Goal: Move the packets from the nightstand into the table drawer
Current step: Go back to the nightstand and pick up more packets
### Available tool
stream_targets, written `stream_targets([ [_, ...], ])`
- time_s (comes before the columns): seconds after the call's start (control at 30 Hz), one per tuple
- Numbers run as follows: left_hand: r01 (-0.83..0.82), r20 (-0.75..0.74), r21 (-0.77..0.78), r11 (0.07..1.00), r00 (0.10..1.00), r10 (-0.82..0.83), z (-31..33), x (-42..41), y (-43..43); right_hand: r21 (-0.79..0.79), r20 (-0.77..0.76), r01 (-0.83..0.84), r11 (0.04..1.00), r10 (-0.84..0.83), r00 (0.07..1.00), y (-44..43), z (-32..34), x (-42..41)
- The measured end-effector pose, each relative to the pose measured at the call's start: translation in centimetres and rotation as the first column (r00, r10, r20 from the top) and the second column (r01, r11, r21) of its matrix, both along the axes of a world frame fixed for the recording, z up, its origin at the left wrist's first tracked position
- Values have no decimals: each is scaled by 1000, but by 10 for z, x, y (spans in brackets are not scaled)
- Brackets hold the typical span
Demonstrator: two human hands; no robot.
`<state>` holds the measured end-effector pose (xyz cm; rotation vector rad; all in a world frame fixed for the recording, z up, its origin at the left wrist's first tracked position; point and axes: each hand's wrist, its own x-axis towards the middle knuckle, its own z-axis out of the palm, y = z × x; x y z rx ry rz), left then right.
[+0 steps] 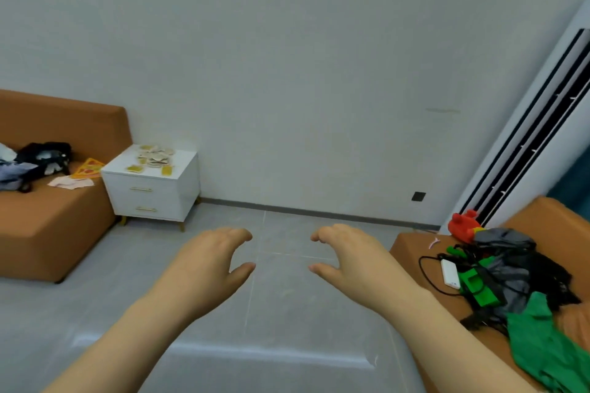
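A white nightstand [150, 193] with two gold-handled drawers stands against the far wall at the left. On its top lie several pale and yellow packets [155, 157] in a loose heap. My left hand [210, 262] and my right hand [351, 257] are both held out in front of me above the grey floor, well short of the nightstand. Their fingers are loosely curved and hold nothing. No table with a drawer is in view.
An orange sofa [54, 226] with clothes and papers sits left of the nightstand. At the right, another orange seat [412, 246] carries clothes, green items, a red toy [463, 226] and a white charger with a cable. A tall white air conditioner [542, 124] leans in at the right.
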<state>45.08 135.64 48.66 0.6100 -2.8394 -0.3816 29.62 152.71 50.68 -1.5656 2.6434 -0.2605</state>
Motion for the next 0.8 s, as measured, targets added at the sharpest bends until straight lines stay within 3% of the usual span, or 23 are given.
stream_targets([
  [0.43, -195, 56, -28, 980, 979, 196, -12, -119, -165, -55, 18, -187, 981, 188, 982, -198, -14, -149],
  [0.8, -419, 119, 25, 908, 903, 413, -29, -179, -293, -20, 93, -352, 936, 352, 931, -374, -34, -249],
])
